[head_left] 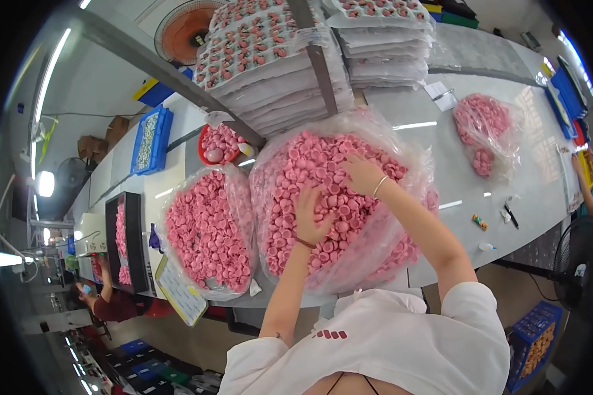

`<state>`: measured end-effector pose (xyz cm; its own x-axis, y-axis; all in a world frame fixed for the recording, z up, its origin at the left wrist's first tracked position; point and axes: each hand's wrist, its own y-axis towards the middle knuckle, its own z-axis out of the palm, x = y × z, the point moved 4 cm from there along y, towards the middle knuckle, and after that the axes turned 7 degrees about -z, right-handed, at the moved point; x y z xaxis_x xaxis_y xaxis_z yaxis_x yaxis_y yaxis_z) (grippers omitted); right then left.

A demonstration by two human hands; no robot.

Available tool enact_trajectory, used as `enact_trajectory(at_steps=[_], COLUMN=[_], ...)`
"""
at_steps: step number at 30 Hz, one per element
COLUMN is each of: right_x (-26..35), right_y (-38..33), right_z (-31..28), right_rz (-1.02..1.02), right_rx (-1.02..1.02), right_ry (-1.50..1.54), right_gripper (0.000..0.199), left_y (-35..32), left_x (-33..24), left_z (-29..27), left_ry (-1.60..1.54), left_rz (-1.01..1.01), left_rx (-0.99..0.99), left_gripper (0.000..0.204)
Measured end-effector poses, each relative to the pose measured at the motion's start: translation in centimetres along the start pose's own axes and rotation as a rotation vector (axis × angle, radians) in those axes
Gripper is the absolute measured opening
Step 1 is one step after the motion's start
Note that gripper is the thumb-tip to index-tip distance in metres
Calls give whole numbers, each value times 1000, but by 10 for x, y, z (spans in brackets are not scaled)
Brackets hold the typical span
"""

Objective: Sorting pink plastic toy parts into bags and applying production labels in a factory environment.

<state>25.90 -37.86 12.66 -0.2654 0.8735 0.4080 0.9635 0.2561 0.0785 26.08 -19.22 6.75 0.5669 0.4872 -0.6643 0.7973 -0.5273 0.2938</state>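
A white shirt fills the near edge. Beyond it, the left hand and right hand lie palm-down on pink caps heaped in an open clear bag at the middle of the pale surface. Both sets of fingers are spread flat, gripping nothing. A second bag of caps sits just left; a smaller one lies far right.

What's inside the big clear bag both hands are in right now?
The clear plastic bag is heaped with small pink caps. The left hand and right hand rest on top of the heap; deeper layers and the bag's bottom are covered.
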Motion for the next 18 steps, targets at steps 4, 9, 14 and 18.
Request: enact_trajectory(at_steps=[4,9,14,18], right_x=[8,14,-93,-56], right_y=[47,154,239,279], right_z=[5,35,136,163], right_rz=[-148,-31,-217,-68], right_rx=[-155,301,73,295], right_ry=[192,19,-86,38], right_gripper=[34,35,32,27], left_y=[18,10,31,20], left_x=[69,180,196,246], left_z=[-40,-60,-46,-71], left_ry=[-318,359,229,283], left_rz=[-341,-406,-216,-593], left_rx=[-286,-279,-494,-435], left_gripper=[67,57,21,23])
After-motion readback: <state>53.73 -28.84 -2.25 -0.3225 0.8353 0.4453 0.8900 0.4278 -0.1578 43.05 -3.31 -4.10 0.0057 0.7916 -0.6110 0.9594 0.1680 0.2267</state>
